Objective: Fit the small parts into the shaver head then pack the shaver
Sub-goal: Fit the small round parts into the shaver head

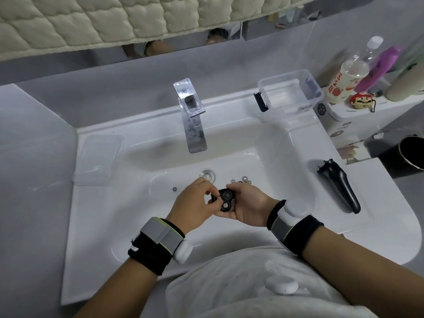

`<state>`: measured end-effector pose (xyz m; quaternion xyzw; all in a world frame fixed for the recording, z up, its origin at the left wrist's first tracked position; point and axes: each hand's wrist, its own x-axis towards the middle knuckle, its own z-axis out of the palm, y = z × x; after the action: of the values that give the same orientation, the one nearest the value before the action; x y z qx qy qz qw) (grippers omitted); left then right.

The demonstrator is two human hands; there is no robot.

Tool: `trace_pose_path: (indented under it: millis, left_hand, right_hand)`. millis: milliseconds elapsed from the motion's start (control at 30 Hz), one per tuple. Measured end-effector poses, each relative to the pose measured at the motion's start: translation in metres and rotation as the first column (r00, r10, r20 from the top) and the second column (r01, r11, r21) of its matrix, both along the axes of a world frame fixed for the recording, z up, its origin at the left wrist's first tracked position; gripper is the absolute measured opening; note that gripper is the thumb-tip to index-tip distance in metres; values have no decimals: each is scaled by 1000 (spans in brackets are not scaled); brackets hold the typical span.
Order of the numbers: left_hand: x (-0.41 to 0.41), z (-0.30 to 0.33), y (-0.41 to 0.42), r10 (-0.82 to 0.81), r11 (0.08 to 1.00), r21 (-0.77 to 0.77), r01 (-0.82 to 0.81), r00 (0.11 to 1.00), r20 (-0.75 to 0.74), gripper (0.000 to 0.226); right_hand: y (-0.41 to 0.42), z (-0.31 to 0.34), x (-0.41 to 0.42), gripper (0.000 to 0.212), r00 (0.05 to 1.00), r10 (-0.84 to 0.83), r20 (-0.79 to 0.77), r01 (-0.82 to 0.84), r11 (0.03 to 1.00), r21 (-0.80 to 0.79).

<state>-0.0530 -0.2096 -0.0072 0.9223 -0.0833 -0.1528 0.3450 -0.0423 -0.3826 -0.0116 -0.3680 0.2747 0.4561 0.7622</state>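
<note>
Shaver head [226, 200] is cradled in the right hand [246, 206] over the sink [263, 171], while a small part is pinched and pressed in by the left hand [195, 203]. Each cutter should be seated flat before loose parts [241, 180] just beyond the hands are fetched.

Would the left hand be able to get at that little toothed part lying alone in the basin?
Probably yes: the small cutter lies bare just left of the left hand, nothing between, though its fingers now pinch at the shaver head.
</note>
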Motion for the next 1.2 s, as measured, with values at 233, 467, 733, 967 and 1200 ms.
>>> trace_pose_path:
  millis: [233, 467, 733, 967, 1200]
  left_hand:
    - [-2, -5, 0, 104, 987, -117, -113, 991, -80, 10]
    - [20, -36, 29, 426, 860, -232, -455, 889, -166, 10]
    - [31, -132, 96, 537, 842, 266, -469, 768, -348, 43]
    - [49, -161, 105, 443, 873, 357, -332, 846, -296, 51]
    - [65, -174, 105, 234, 863, 495, -102, 949, -211, 39]
  right_hand:
    - [1, -2, -1, 42, 1000, -6, -6, 5, 1000, -17]
    - [0, -2, 1, 48, 998, -26, -65, 27, 1000, 1]
    - [-1, -5, 4, 48, 993, -64, -99, 63, 998, -12]
    - [-1, -12, 6, 48, 983, -101, -152, 100, 995, -18]
    - [0, -16, 10, 47, 973, -135, -189, 133, 991, -23]
